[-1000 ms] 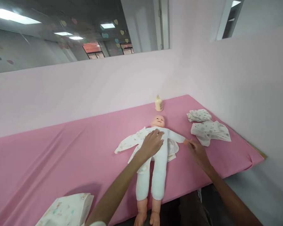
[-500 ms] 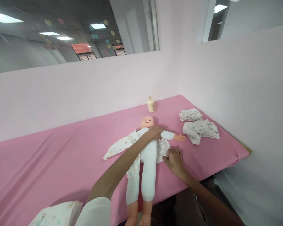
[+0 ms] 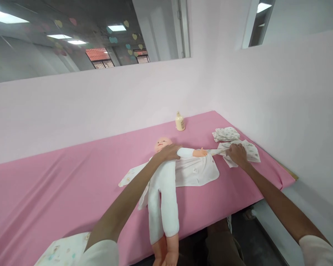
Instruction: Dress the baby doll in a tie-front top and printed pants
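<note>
One doll (image 3: 163,184), one bottle (image 3: 180,122), two cloth piles (image 3: 225,133). Left hand (image 3: 169,151) flat on doll's chest; right hand (image 3: 237,154), arm outstretched, pinches garment (image 3: 197,171) sleeve.

Quick tally from where I stand: 1 baby doll (image 3: 166,177), w/ 2 bare feet past the table edge. 1 printed jacket (image 3: 197,171) spread under it. 2 hands on the job, same person: left hand (image 3: 169,151) & right hand (image 3: 237,154). 1 small cream bottle (image 3: 180,122) at the back. 2 lots of printed cloth on the right: 1 folded pile (image 3: 226,133), 1 looser pile (image 3: 251,151). 1 more printed piece (image 3: 63,253) at the near-left corner. 1 pink cover (image 3: 58,184). Overhead, 4 lit ceiling panels (image 3: 116,27) thru the left glass, 1 more top right.
</note>
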A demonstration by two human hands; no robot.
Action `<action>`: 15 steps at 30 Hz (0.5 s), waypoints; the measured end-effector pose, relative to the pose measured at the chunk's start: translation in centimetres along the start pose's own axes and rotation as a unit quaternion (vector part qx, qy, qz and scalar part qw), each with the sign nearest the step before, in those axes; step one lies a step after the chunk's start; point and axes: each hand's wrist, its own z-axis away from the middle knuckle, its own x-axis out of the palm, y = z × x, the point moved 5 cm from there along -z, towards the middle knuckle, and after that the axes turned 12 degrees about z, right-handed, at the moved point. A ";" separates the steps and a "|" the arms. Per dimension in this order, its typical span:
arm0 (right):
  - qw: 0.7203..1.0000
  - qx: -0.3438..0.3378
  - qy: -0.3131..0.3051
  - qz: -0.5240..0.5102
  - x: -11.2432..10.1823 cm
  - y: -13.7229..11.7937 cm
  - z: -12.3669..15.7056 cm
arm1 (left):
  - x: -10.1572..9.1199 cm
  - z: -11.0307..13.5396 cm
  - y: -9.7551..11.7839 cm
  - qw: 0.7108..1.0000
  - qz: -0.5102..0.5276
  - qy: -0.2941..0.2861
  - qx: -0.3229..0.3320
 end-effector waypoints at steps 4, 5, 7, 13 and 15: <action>1.000 -0.008 0.021 0.014 0.5 -2.5 -0.5 | 0.5 -0.3 0.0 1.000 0.003 -0.001 0.003; 0.999 -0.010 0.030 0.015 0.6 -3.7 -0.3 | 0.7 -0.5 -0.1 1.000 0.003 0.000 0.003; 0.998 -0.032 0.046 -0.004 0.6 -6.3 0.2 | 1.1 -0.8 -0.2 1.000 0.005 0.004 -0.001; 0.988 -0.125 0.002 -0.095 2.5 -14.2 1.7 | 1.7 -0.9 0.7 1.000 0.017 0.004 -0.008; 0.987 -0.125 -0.006 -0.104 3.5 -15.7 1.7 | 1.9 -1.0 1.7 1.000 0.022 0.001 -0.003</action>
